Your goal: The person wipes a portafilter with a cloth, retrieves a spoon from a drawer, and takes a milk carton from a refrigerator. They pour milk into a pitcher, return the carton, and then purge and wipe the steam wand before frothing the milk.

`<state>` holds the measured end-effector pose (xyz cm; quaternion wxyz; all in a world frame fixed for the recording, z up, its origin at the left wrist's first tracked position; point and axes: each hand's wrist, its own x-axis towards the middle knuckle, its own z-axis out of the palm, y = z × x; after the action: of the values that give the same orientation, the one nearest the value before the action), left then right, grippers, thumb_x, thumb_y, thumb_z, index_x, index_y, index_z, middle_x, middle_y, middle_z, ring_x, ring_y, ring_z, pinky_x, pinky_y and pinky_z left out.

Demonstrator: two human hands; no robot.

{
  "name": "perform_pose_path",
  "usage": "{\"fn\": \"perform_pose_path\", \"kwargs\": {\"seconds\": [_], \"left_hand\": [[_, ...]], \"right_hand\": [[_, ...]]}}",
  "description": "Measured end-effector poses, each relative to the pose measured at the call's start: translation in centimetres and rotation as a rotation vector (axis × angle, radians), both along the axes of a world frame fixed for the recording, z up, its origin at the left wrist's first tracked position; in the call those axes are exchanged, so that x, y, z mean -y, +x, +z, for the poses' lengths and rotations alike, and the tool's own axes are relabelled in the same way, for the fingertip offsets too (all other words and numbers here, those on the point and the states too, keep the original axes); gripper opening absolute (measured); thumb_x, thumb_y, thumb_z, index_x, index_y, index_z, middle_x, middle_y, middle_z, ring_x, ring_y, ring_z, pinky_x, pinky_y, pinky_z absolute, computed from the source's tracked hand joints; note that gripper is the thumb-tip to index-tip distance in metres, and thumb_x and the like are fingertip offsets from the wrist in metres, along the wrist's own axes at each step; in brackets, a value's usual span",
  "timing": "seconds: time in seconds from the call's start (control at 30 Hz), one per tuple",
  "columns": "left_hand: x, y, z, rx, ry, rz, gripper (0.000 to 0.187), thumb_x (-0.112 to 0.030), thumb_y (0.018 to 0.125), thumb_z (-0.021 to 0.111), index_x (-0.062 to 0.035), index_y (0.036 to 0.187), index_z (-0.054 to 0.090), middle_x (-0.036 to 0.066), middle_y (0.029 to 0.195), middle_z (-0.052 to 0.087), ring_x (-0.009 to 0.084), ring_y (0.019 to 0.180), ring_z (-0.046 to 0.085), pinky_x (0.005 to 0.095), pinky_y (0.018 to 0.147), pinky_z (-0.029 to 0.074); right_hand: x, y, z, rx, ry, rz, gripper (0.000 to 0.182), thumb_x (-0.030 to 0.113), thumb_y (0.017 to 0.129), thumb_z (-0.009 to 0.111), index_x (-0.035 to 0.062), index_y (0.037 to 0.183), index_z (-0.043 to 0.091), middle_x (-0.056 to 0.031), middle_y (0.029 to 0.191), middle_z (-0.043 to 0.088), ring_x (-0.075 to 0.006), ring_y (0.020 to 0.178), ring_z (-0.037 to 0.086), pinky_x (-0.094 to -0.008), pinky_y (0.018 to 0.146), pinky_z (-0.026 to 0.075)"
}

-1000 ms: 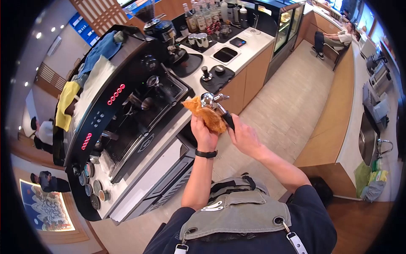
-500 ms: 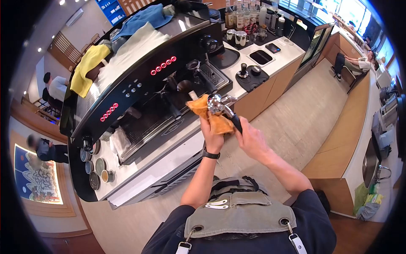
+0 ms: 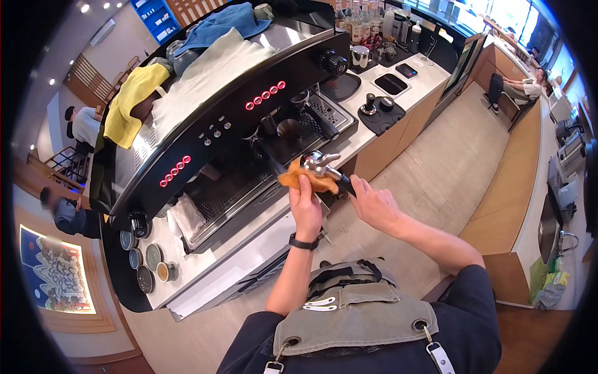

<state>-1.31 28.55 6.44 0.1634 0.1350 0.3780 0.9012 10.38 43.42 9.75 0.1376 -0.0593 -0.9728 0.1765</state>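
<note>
Mid-frame, L hand (image 3: 305,212) has an orange cloth (image 3: 311,179) pinched, fingers clamped on it, thumb side up against the portafilter (image 3: 319,163). R hand (image 3: 375,204) has fingers wrapped round the portafilter's black handle, w/ spouts pointing to upper right of frame. Espresso machine (image 3: 230,124) fills upper left; tamper (image 3: 370,106) stands on a black mat (image 3: 387,119), upper right of the hands.
</note>
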Motion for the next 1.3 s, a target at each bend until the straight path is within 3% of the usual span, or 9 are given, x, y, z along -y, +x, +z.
{"fn": "perform_pose_path", "kwargs": {"seconds": [0.1,0.27,0.4,0.5,0.67,0.8,0.97,1.03,1.3], "left_hand": [[-1.0,-2.8,0.3,0.009,-0.129,0.195,0.037,-0.037,0.109,0.053,-0.0045,0.126,0.059,0.006,0.113,0.069,0.0148,0.101,0.067,0.0335,0.088,0.056],[-1.6,-8.2,3.0,0.084,-0.546,-0.708,0.033,-0.034,0.105,0.061,-0.0036,0.118,0.063,0.005,0.096,0.07,0.0149,0.083,0.07,0.03,0.073,0.058],[-8.3,-0.6,2.8,0.179,-0.025,-0.081,0.035,-0.031,0.108,0.056,-0.0048,0.131,0.056,0.002,0.109,0.064,0.0125,0.096,0.063,0.0313,0.084,0.054],[-13.0,2.4,0.0,-0.563,-0.399,0.248,0.038,-0.029,0.111,0.049,-0.0045,0.14,0.046,0.002,0.111,0.055,0.0097,0.092,0.055,0.0266,0.083,0.047],[-22.3,1.8,0.0,-0.083,-0.309,-0.069,0.041,-0.028,0.111,0.043,0.0026,0.138,0.051,0.01,0.12,0.062,0.0171,0.102,0.062,0.0309,0.09,0.051],[-28.4,-1.5,3.6,0.296,-0.239,-0.822,0.029,-0.03,0.111,0.046,-0.0059,0.12,0.058,0.005,0.105,0.065,0.0132,0.092,0.065,0.0301,0.08,0.054],[-39.0,6.9,2.1,-0.346,-0.218,0.111,0.045,-0.03,0.112,0.045,0.0015,0.144,0.04,0.007,0.118,0.057,0.0129,0.1,0.058,0.0261,0.085,0.048],[-41.3,6.8,-2.0,-0.732,-0.379,0.187,0.052,-0.035,0.11,0.05,0.0024,0.144,0.039,0.008,0.119,0.057,0.0148,0.099,0.058,0.0279,0.084,0.048],[-49.1,5.3,0.1,-0.454,-0.208,0.155,0.045,-0.049,0.111,0.042,-0.0055,0.116,0.056,0.002,0.096,0.062,0.0108,0.082,0.061,0.0286,0.069,0.051]], "right_hand": [[-1.0,-0.2,0.3,-0.091,0.215,0.114,0.038,0.012,0.093,0.059,0.004,0.128,0.048,-0.0114,0.09,0.061,-0.0315,0.075,0.071,-0.0454,0.057,0.056],[-5.1,1.3,1.5,-0.021,0.403,0.19,0.036,0.012,0.093,0.058,0.0035,0.126,0.049,-0.0082,0.087,0.06,-0.0284,0.075,0.071,-0.0418,0.057,0.056],[-3.1,2.9,-0.5,0.136,-0.092,-0.154,0.035,0.017,0.096,0.059,0.0007,0.124,0.045,-0.0186,0.083,0.065,-0.0404,0.072,0.069,-0.0518,0.059,0.054],[-3.1,4.2,0.4,0.133,-0.492,-0.262,0.036,0.022,0.099,0.059,-0.0014,0.122,0.043,-0.0267,0.078,0.065,-0.049,0.069,0.065,-0.0598,0.06,0.052],[-11.9,6.4,-2.0,0.157,-0.224,-0.378,0.038,0.019,0.098,0.058,-0.0031,0.124,0.042,-0.029,0.084,0.066,-0.0506,0.069,0.066,-0.0611,0.061,0.052],[-23.7,8.5,-1.7,0.092,0.05,-0.28,0.043,0.014,0.096,0.057,-0.004,0.13,0.039,-0.0315,0.096,0.067,-0.0516,0.073,0.066,-0.0624,0.063,0.052],[-29.4,9.6,1.8,0.09,-0.29,-0.334,0.043,0.013,0.095,0.059,-0.0026,0.129,0.039,-0.0321,0.097,0.067,-0.0522,0.074,0.066,-0.0629,0.065,0.052],[-31.4,9.8,2.4,0.06,-0.418,-0.29,0.043,0.013,0.095,0.06,-0.0022,0.129,0.039,-0.0324,0.097,0.066,-0.0524,0.074,0.066,-0.063,0.066,0.052],[-40.2,7.8,0.9,-0.149,-0.063,-0.294,0.036,0.011,0.094,0.059,0.0004,0.126,0.045,-0.0211,0.096,0.066,-0.0415,0.07,0.069,-0.0526,0.058,0.054]]}}
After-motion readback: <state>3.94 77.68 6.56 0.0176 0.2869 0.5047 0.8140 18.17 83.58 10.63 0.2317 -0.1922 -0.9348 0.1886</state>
